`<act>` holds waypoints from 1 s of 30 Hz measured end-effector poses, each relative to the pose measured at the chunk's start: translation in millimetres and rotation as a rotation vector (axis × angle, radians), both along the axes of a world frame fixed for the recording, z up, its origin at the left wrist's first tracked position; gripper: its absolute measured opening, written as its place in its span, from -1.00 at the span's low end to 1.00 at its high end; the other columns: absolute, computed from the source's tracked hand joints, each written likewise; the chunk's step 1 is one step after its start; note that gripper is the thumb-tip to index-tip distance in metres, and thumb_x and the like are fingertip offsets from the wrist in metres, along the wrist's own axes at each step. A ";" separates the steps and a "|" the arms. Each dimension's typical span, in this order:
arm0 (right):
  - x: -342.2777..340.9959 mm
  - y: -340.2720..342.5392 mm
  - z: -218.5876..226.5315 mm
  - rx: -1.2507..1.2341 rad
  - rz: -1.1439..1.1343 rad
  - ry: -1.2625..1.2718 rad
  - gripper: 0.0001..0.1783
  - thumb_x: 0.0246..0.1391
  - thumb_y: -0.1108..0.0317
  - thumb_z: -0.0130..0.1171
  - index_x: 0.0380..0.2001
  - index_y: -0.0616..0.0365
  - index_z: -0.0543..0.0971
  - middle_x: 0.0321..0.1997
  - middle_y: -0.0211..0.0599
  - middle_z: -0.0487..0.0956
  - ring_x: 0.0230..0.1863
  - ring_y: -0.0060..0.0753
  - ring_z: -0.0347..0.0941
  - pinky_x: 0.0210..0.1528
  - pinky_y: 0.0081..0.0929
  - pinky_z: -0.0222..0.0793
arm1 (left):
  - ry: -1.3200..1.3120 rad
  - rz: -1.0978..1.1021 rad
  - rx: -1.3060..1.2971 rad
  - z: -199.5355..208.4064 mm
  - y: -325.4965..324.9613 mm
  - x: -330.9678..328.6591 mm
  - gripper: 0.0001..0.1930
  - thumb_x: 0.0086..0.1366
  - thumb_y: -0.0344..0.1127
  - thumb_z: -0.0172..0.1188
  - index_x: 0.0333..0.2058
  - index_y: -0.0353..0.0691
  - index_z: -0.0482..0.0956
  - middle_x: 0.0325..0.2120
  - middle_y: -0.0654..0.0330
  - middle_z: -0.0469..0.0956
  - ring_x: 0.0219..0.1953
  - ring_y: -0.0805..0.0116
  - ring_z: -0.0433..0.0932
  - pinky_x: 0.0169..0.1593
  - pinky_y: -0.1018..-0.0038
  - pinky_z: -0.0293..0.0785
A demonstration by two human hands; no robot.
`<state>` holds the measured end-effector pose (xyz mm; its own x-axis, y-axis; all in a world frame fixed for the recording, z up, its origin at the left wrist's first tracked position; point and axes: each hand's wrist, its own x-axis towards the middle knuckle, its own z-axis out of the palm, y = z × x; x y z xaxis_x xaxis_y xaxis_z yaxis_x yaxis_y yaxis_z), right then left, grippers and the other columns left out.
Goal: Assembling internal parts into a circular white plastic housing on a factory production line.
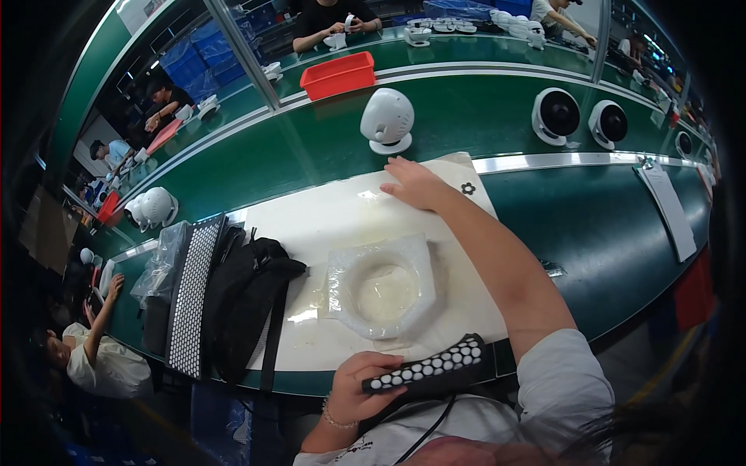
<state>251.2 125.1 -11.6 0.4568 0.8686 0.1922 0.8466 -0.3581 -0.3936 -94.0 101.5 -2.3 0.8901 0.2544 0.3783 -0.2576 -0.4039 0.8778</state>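
At the desk's (575,217) near edge, the left hand (359,388) has its fingers curled round the end of a black strip with white dots (427,366), gripping it. Just beyond, a white ring-shaped cradle (423,283) wrapped in clear film lies on a pale sheet (311,225); its round hollow shows a pale floor. A black bag (245,303) lies toward the left end. By the far edge, the right hand (416,185) is unclenched, thumb apart, fingertips just beside the base of a white round-headed appliance (388,116); I can't tell whether they touch. Farther back sits a red bin (338,75), contents hidden.
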 end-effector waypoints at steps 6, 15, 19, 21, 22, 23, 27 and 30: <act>39.6 35.6 -5.3 0.038 -0.140 -0.109 -0.34 0.04 -0.06 -0.13 0.06 0.23 0.23 0.17 -0.08 0.20 0.21 -0.16 0.04 0.22 -0.32 -0.10 | -0.015 -0.046 0.099 -0.8 4.3 5.2 -0.75 -0.21 -0.40 0.33 -0.47 -0.27 0.53 -0.30 0.14 0.53 -0.33 0.23 0.51 -0.28 0.44 0.39; 53.4 34.6 3.2 0.665 -0.244 -0.219 -0.68 -0.15 0.22 0.20 -0.34 0.19 0.46 -0.30 -0.16 0.46 -0.22 -0.11 0.36 -0.16 -0.29 0.27 | -0.011 -0.056 0.137 -3.0 10.1 7.4 -0.76 -0.18 -0.38 0.30 -0.45 -0.25 0.53 -0.28 0.16 0.52 -0.30 0.23 0.50 -0.26 0.44 0.38; 19.8 2.9 40.0 0.785 -0.266 -0.039 -0.66 -0.16 0.17 0.23 -0.40 0.20 0.46 -0.39 -0.21 0.48 -0.35 -0.24 0.40 -0.31 -0.44 0.30 | 0.005 0.012 0.071 -1.1 4.4 8.2 -0.78 -0.19 -0.42 0.32 -0.48 -0.27 0.53 -0.32 0.15 0.52 -0.32 0.22 0.51 -0.28 0.45 0.40; -19.5 -22.3 70.6 0.720 -0.168 0.376 -0.66 -0.09 0.13 0.20 -0.46 0.21 0.44 -0.51 -0.34 0.46 -0.50 -0.53 0.35 -0.44 -0.60 0.26 | -0.010 0.028 0.039 -2.1 4.6 7.2 -0.76 -0.20 -0.46 0.32 -0.47 -0.30 0.52 -0.33 0.14 0.52 -0.32 0.23 0.51 -0.26 0.46 0.41; -36.9 -31.8 74.1 0.703 -0.118 0.468 -0.66 -0.07 0.13 0.19 -0.46 0.21 0.44 -0.52 -0.37 0.46 -0.50 -0.59 0.34 -0.44 -0.63 0.25 | -0.001 0.039 0.039 -3.1 5.2 6.1 -0.76 -0.20 -0.47 0.31 -0.46 -0.30 0.52 -0.34 0.13 0.52 -0.32 0.23 0.51 -0.26 0.47 0.41; -52.8 -40.8 76.4 0.682 -0.067 0.559 -0.67 -0.06 0.12 0.18 -0.46 0.20 0.44 -0.53 -0.41 0.45 -0.50 -0.65 0.32 -0.44 -0.66 0.25 | 0.007 0.052 0.037 -3.7 5.4 5.6 -0.76 -0.19 -0.48 0.31 -0.45 -0.31 0.52 -0.34 0.12 0.52 -0.32 0.24 0.51 -0.26 0.49 0.41; -102.4 -82.1 87.0 0.654 0.156 0.787 -0.68 0.01 0.18 0.12 -0.30 0.22 0.41 -0.45 -0.43 0.48 -0.44 -0.73 0.32 -0.39 -0.74 0.25 | 0.041 0.106 -0.114 -5.0 0.5 4.1 -0.76 -0.15 -0.50 0.28 -0.41 -0.33 0.54 -0.36 0.14 0.52 -0.35 0.32 0.51 -0.27 0.55 0.40; -122.4 -93.9 88.6 0.706 0.199 0.908 -0.64 0.04 0.22 0.09 -0.17 0.24 0.36 -0.43 -0.39 0.49 -0.45 -0.73 0.33 -0.39 -0.75 0.25 | 0.014 0.141 -0.126 -5.9 1.4 3.1 -0.77 -0.14 -0.52 0.27 -0.40 -0.35 0.54 -0.39 0.15 0.51 -0.39 0.37 0.50 -0.30 0.59 0.39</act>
<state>128.7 31.2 77.1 0.5423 0.7711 0.3337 0.1679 0.2896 -0.9423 -90.9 102.9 -8.2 0.8470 0.4216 0.3238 -0.1939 -0.3221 0.9267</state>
